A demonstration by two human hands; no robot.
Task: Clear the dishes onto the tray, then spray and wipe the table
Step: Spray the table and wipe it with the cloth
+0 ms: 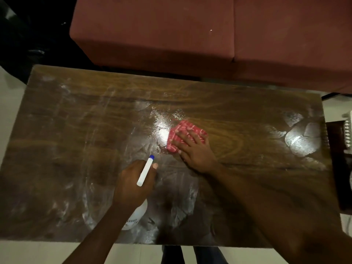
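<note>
Your right hand (196, 155), fingers flat, presses cloth (185, 133) on mid worktop (76, 130). Left hand (133, 184) fingers curl round spray (145, 171), close beside. Squeeze by mistake: you wet own hand. Wipe only middle: white streaks stay at both ends.

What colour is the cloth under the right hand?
The cloth is red with a white pattern, seen in the head view.
</note>
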